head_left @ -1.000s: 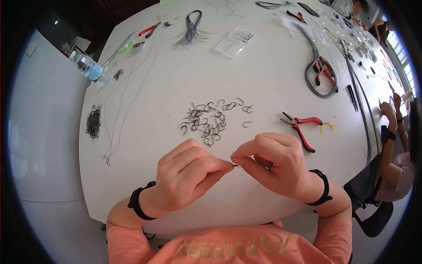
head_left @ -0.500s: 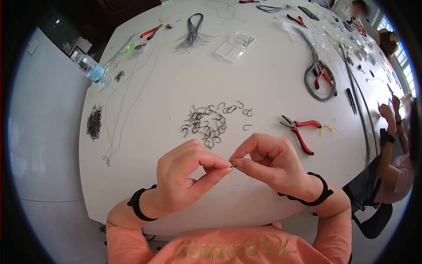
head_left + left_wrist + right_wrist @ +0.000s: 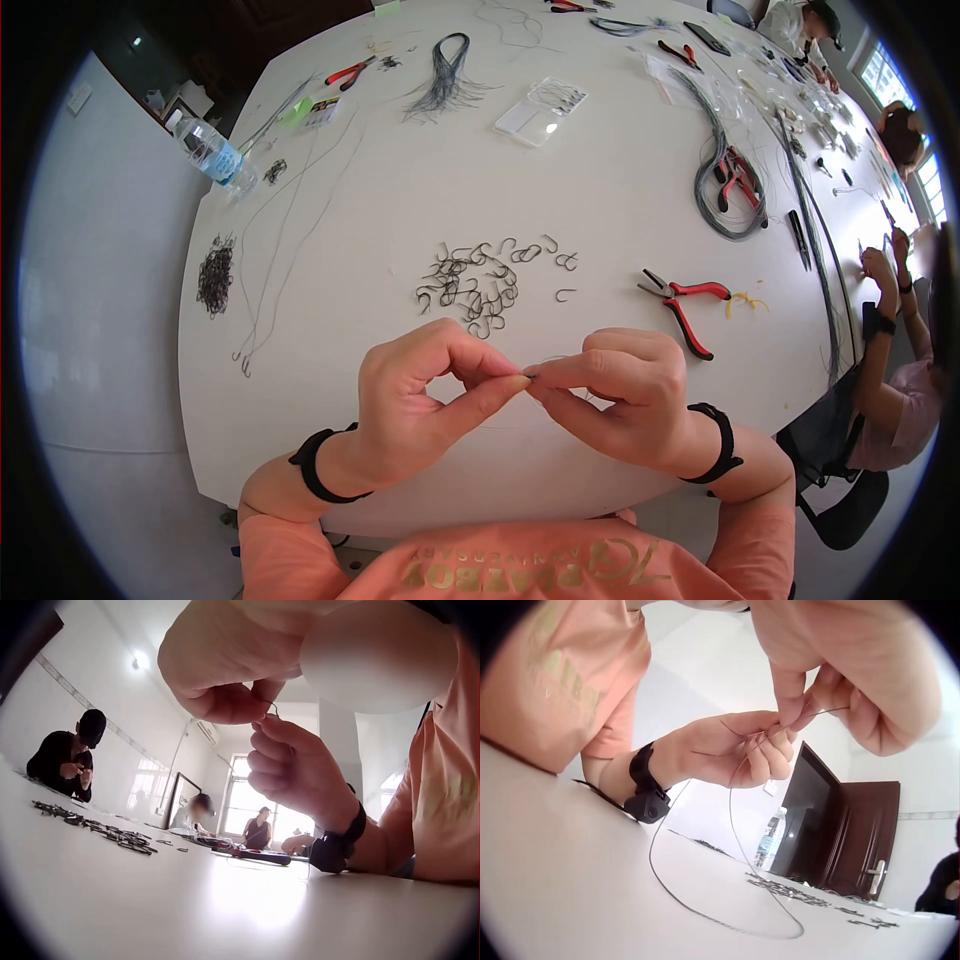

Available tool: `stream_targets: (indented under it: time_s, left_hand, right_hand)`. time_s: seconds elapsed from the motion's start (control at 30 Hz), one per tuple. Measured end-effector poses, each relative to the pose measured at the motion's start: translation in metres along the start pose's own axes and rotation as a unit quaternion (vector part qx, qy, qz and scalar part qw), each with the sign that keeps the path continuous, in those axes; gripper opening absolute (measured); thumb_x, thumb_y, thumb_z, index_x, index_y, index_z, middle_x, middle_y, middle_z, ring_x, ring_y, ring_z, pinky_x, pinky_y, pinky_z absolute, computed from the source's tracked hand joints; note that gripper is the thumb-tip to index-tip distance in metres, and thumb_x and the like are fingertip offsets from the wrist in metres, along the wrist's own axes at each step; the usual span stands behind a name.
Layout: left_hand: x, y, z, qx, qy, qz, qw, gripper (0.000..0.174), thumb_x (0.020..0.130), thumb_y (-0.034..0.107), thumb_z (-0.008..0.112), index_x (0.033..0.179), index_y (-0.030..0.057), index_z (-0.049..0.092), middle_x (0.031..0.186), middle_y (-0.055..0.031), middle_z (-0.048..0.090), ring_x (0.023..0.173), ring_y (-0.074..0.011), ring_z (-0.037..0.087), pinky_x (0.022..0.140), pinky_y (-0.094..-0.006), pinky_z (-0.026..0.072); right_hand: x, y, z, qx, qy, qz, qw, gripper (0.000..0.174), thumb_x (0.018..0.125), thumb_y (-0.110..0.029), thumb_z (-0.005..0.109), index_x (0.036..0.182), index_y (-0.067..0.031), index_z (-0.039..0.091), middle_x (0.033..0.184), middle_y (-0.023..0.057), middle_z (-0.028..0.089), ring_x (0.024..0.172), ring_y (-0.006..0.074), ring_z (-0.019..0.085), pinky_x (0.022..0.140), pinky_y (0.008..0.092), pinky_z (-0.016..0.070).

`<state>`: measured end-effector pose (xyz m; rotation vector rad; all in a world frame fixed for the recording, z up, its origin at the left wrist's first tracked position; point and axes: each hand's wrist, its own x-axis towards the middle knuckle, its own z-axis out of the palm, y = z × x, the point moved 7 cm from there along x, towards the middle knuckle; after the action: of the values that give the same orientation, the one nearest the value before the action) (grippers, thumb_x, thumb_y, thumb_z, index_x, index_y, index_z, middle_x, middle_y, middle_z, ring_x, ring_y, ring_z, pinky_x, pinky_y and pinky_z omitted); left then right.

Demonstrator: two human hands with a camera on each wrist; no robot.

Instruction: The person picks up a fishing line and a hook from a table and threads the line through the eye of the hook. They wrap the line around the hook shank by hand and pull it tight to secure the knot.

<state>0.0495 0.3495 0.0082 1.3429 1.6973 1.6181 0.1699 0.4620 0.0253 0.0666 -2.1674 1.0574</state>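
In the head view my left hand [image 3: 415, 400] and right hand [image 3: 630, 395] meet fingertip to fingertip above the table's near side. Thumb and index finger of the left hand pinch a small dark fish hook [image 3: 275, 710], mostly hidden by the fingers. My right hand pinches thin fishing line right at the hook. In the right wrist view, that fishing line [image 3: 731, 817] hangs from the hands in a wide loop toward the tabletop. Just beyond the hands lies a loose pile of fish hooks [image 3: 465, 280].
Red-handled pliers [image 3: 685, 300] lie open at the right, beside yellow scraps [image 3: 745, 298]. A dense pile of dark hooks [image 3: 215, 275] and a water bottle [image 3: 212, 152] are at the left. Farther back are a clear plastic box [image 3: 540, 112] and coiled line [image 3: 715, 210]. Other people sit around the table.
The right hand's fingers have shifted their grip at the left fingertips, and the hand sits slightly lower. The left hand keeps its pinch, its index finger more arched than one second ago.
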Motion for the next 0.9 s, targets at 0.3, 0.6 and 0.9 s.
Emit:
stream_targets:
  time_s: [0.3,0.6,0.9]
  left_hand:
    - [0.003,0.020,-0.002,0.149,0.033,0.151,0.977,0.014,0.080,-0.003,0.079,0.087,0.0039,0.069,0.073,-0.0024,0.063,0.060,-0.0127,0.057,0.052,-0.0252,0.0432]
    - [-0.001,0.031,0.004,0.275,0.013,0.258,0.926,0.028,0.070,-0.009,0.081,0.091,0.0053,0.070,0.074,-0.0023,0.063,0.062,-0.0171,0.055,0.050,-0.0277,0.0410]
    - [0.001,0.031,0.008,0.284,-0.016,0.252,0.925,0.025,0.069,-0.005,0.084,0.088,0.0050,0.070,0.076,-0.0029,0.066,0.062,-0.0185,0.056,0.050,-0.0278,0.0424]
  right_hand:
    - [-0.012,-0.021,0.010,-0.279,-0.009,-0.175,0.944,0.023,0.070,-0.002,0.070,0.093,-0.0059,0.071,0.062,-0.0039,0.040,0.050,0.0099,0.038,0.043,0.0258,0.0259]
    - [-0.011,-0.029,0.007,-0.339,-0.012,-0.199,0.919,0.025,0.066,-0.006,0.068,0.091,-0.0082,0.069,0.066,-0.0035,0.040,0.054,0.0098,0.037,0.045,0.0244,0.0262]
    - [-0.002,-0.018,0.002,-0.246,-0.045,-0.127,0.960,0.023,0.066,-0.004,0.070,0.087,-0.0105,0.063,0.064,-0.0020,0.042,0.052,0.0131,0.041,0.045,0.0272,0.0323]
